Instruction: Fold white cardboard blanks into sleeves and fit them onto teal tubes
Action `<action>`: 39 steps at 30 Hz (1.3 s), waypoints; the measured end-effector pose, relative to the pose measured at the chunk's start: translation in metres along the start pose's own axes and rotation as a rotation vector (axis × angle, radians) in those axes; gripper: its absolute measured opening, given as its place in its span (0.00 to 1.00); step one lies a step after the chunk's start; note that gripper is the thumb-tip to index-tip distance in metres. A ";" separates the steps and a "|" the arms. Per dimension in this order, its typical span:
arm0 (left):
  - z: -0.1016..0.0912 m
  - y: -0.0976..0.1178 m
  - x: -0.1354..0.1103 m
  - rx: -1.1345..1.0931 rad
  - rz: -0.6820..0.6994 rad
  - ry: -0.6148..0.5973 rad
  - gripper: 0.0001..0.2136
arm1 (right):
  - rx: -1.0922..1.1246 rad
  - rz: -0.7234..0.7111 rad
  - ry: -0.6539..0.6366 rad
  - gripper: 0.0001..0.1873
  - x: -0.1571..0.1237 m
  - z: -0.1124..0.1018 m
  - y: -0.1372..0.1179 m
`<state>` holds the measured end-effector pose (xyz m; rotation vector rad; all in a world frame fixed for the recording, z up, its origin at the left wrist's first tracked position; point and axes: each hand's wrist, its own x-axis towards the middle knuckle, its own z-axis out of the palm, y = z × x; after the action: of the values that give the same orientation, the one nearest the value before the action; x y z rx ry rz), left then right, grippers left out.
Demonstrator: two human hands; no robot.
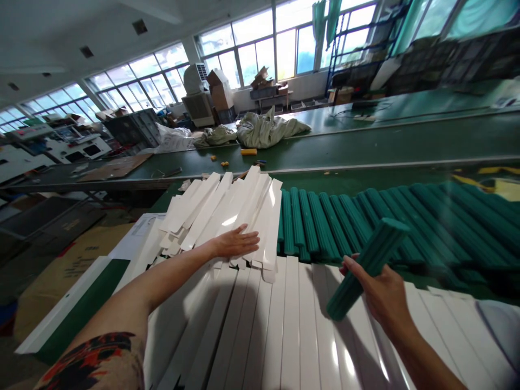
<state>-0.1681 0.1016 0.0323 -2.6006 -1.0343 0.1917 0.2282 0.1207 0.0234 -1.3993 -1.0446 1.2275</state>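
My right hand (379,287) is wrapped round a green ribbed roll (371,260), tilted above a row of long white boxes (284,319). With fingers stretched out, my left hand (235,242) rests on or just over a heap of flat white cartons (227,203); firm contact I cannot tell. Right of that heap lie several more green ribbed rolls (337,222), side by side. The white boxes stand close together in front of me, under both forearms.
Beyond the rolls runs a long green workbench (345,146) with a crumpled sack (268,129) and a small yellow block (248,152) on it. At the left are a green-and-white panel (85,309) and a brown carton (77,265). An air cooler (199,97) stands by the windows.
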 end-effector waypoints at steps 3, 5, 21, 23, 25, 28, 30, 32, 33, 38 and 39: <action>-0.007 0.001 0.012 -0.050 0.075 0.113 0.07 | 0.032 0.038 -0.022 0.31 -0.004 0.003 -0.004; -0.017 0.001 0.024 -0.075 0.053 0.200 0.10 | 0.025 0.047 -0.042 0.31 -0.007 0.005 -0.006; -0.272 0.046 0.108 -0.838 -0.624 1.070 0.09 | 0.021 -0.372 -0.451 0.23 -0.037 -0.040 -0.041; -0.256 0.056 0.134 -1.001 -0.625 0.973 0.12 | 0.007 -0.430 -0.568 0.39 -0.047 -0.058 -0.047; -0.232 0.072 0.161 -1.159 -0.675 0.888 0.14 | -0.037 -0.397 -0.648 0.49 -0.058 -0.071 -0.050; -0.196 0.105 0.193 -1.349 -0.812 0.832 0.15 | -0.175 -0.321 -0.603 0.33 -0.072 -0.077 -0.047; -0.177 0.128 0.205 -1.429 -0.838 0.859 0.26 | -0.250 -0.318 -0.513 0.24 -0.077 -0.074 -0.043; -0.163 0.148 0.208 -1.391 -0.796 0.877 0.33 | -0.294 -0.335 -0.455 0.22 -0.080 -0.072 -0.039; -0.157 0.156 0.208 -1.320 -0.770 0.880 0.35 | -0.305 -0.343 -0.445 0.21 -0.080 -0.071 -0.038; -0.142 0.178 0.202 -1.106 -0.803 0.846 0.47 | -0.292 -0.377 -0.479 0.12 -0.079 -0.068 -0.037; -0.142 0.180 0.202 -1.129 -0.841 0.837 0.50 | -0.295 -0.388 -0.500 0.12 -0.079 -0.067 -0.038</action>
<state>0.1288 0.0818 0.1008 -2.1356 -2.0109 -1.9341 0.2848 0.0416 0.0755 -1.0415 -1.8111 1.1857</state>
